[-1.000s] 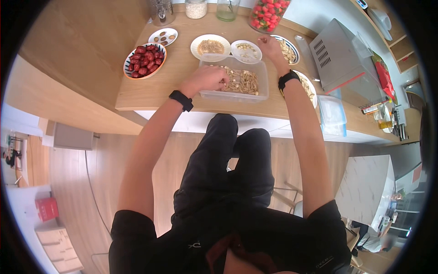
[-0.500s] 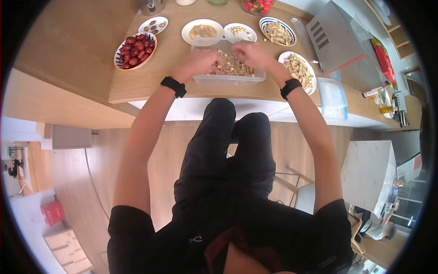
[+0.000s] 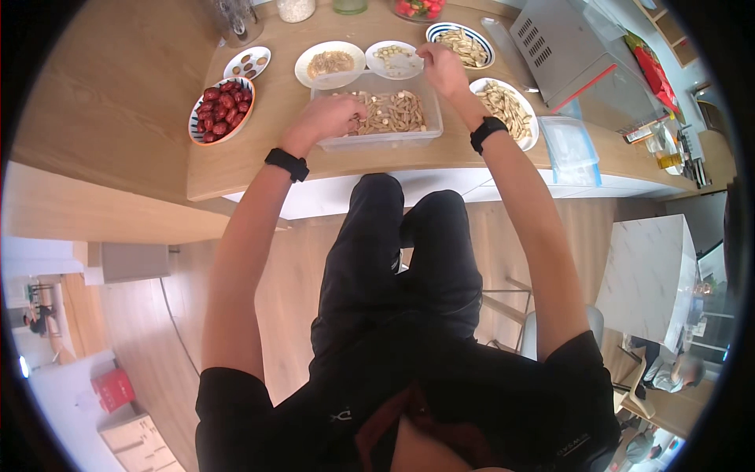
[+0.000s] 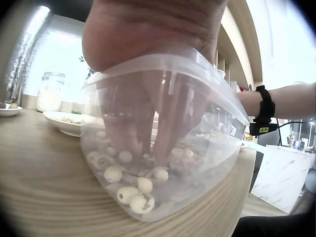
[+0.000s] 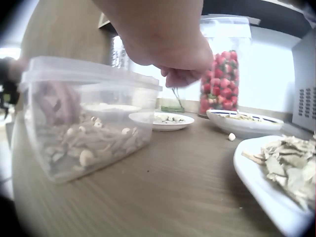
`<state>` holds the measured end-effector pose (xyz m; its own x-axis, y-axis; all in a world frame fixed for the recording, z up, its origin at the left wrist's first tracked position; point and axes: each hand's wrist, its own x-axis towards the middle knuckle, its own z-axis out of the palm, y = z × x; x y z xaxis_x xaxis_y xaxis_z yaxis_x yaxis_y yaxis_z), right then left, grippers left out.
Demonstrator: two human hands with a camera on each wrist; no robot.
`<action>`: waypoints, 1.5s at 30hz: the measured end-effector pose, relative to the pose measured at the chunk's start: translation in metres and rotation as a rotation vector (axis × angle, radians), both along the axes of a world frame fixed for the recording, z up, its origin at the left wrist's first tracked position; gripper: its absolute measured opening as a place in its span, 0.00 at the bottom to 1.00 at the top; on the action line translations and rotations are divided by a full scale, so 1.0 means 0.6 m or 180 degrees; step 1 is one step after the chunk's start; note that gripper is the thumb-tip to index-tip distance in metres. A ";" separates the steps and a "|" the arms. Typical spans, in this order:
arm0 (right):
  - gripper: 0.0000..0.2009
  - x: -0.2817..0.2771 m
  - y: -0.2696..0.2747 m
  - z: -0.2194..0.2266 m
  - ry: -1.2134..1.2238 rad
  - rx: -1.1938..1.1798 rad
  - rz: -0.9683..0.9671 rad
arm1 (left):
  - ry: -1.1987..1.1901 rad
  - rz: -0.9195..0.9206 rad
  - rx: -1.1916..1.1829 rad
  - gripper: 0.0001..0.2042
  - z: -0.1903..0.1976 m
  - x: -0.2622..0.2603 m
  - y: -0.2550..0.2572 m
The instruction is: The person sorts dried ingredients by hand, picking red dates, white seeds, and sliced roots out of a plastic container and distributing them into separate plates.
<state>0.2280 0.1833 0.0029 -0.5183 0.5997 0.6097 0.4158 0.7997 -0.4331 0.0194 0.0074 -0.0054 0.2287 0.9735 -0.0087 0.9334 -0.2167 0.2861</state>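
A clear plastic box [image 3: 385,142] stands near the counter's front edge, with short tan dried root pieces [image 3: 399,118] and round pale lotus seeds [image 4: 144,185] inside. My left hand [image 3: 326,118] reaches over its left end, and in the left wrist view the extended fingers and thumb point down among the pieces, slightly apart. Behind the box, my right hand [image 3: 444,69] hovers at the right edge of a small white plate [image 3: 405,72] with lotus seeds on it. Its fingers are curled, and I cannot tell whether they pinch a seed.
Left of the box sits a bowl of red dates [image 3: 221,114]. A plate of crumbly tan bits [image 3: 352,75] is behind it. Two plates of dried slices [image 3: 507,110] stand right, with one loose lotus seed [image 5: 231,137] beside them. A jar of strawberries [image 5: 222,84] and a microwave [image 3: 566,55] stand farther back.
My right hand went from the small plate into the box half a second ago, and is now back beside the plate. The left hand has stayed in the box's left end.
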 end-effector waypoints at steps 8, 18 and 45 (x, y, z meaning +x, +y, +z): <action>0.10 0.049 0.010 -0.070 -0.1746 -0.0276 -0.0997 | -0.0028 0.0027 0.0049 0.10 -0.006 -0.001 -0.001; 0.13 0.057 0.024 -0.104 -0.1651 0.0603 -0.0765 | -0.0002 0.0076 0.0037 0.09 0.014 0.008 -0.011; 0.15 0.009 0.088 0.020 -0.1873 -0.0071 -0.0774 | 0.0018 0.0139 0.0045 0.09 0.010 0.007 -0.007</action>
